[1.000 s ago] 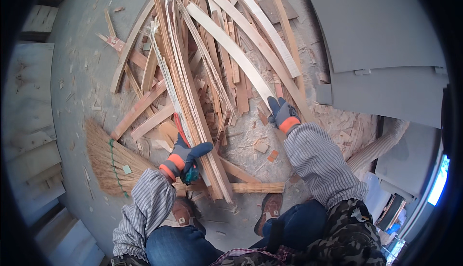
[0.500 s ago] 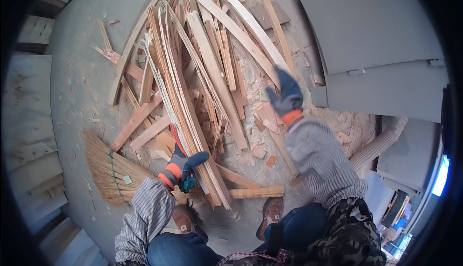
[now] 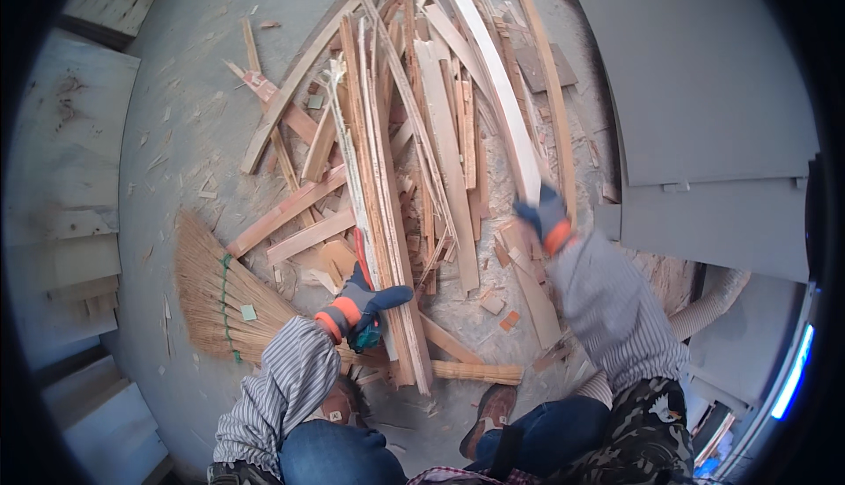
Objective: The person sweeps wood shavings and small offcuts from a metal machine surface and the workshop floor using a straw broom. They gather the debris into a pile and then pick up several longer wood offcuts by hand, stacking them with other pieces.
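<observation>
My left hand [image 3: 374, 302], in a dark blue glove with an orange cuff, is closed round a bundle of long, thin wood strips [image 3: 387, 230]. The bundle slants up and away over the scrap pile. Beside that glove show a narrow red piece [image 3: 359, 252] and a teal part [image 3: 365, 335], whose kind I cannot make out. To the right, my right hand [image 3: 544, 217], gloved alike and smeared by motion, is closed on the near end of a long white-faced wood strip [image 3: 495, 62]. The strip's far end lies among the other pieces.
Loose wood strips [image 3: 453, 159], chips and sawdust cover the floor. A straw broom [image 3: 233, 296] lies at the left, its handle [image 3: 480, 372] passing in front of my shoes. Grey panels [image 3: 704, 89] stand at the right above a ribbed hose [image 3: 717, 304]. Stacked boards [image 3: 66, 168] line the left.
My right hand has moved nearer to me, and the white strip's near end has come with it. The left hand keeps its hold on the bundle. The whole view has shifted leftward.
</observation>
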A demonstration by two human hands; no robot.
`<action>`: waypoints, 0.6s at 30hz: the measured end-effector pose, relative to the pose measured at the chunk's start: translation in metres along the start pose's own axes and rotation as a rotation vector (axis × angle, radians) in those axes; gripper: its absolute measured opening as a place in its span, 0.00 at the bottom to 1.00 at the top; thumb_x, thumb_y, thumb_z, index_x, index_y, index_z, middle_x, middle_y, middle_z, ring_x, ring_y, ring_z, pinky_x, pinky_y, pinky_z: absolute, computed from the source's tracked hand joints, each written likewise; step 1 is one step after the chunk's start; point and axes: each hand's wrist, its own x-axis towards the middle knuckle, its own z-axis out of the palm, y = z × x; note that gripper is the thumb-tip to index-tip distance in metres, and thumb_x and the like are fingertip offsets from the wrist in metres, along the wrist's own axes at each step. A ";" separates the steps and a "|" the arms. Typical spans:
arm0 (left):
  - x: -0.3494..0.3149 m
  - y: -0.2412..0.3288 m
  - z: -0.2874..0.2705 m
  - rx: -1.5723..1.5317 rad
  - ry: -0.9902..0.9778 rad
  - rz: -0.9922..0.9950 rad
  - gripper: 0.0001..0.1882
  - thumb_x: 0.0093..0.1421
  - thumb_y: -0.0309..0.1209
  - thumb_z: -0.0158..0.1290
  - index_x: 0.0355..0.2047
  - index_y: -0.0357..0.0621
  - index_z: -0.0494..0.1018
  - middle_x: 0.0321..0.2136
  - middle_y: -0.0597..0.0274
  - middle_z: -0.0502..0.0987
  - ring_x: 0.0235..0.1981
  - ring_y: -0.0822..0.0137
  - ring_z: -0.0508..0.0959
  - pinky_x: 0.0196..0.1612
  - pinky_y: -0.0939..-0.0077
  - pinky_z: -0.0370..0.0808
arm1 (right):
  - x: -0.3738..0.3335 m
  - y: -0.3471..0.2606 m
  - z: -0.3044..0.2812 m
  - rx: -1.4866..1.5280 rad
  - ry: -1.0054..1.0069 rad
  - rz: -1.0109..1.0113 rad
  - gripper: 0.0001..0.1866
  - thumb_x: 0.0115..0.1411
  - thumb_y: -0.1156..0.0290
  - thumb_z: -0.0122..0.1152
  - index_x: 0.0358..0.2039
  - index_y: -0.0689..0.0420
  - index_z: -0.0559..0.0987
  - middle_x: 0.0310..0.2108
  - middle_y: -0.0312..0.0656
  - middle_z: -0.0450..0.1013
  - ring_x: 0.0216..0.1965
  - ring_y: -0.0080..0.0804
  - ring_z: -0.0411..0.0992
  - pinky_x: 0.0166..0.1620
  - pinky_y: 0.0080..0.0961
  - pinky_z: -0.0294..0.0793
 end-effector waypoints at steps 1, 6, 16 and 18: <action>0.000 -0.001 -0.001 0.007 0.013 -0.013 0.37 0.43 0.35 0.62 0.51 0.39 0.57 0.40 0.60 0.69 0.41 0.68 0.69 0.43 0.73 0.68 | -0.036 0.005 0.012 0.190 -0.174 0.240 0.24 0.41 0.62 0.65 0.36 0.64 0.71 0.29 0.45 0.72 0.33 0.37 0.70 0.40 0.28 0.68; 0.003 -0.002 -0.002 0.093 0.030 0.124 0.58 0.39 0.44 0.63 0.59 0.40 0.35 0.48 0.48 0.62 0.47 0.62 0.65 0.49 0.70 0.63 | -0.187 0.011 0.042 -0.031 -0.862 -0.088 0.32 0.44 0.59 0.63 0.48 0.58 0.65 0.43 0.47 0.67 0.46 0.39 0.65 0.48 0.31 0.63; 0.004 0.004 0.001 0.253 0.043 0.115 0.51 0.41 0.42 0.63 0.57 0.39 0.42 0.42 0.54 0.67 0.38 0.68 0.70 0.36 0.74 0.71 | -0.097 -0.052 0.114 0.749 -0.561 0.402 0.20 0.48 0.70 0.61 0.42 0.59 0.69 0.33 0.37 0.70 0.35 0.25 0.69 0.39 0.23 0.71; -0.001 0.011 0.003 0.170 0.020 0.053 0.53 0.40 0.43 0.63 0.58 0.38 0.41 0.48 0.51 0.63 0.48 0.65 0.64 0.50 0.70 0.62 | -0.093 -0.058 0.119 1.066 -0.578 0.558 0.20 0.52 0.70 0.58 0.46 0.58 0.68 0.38 0.40 0.70 0.39 0.27 0.69 0.42 0.25 0.70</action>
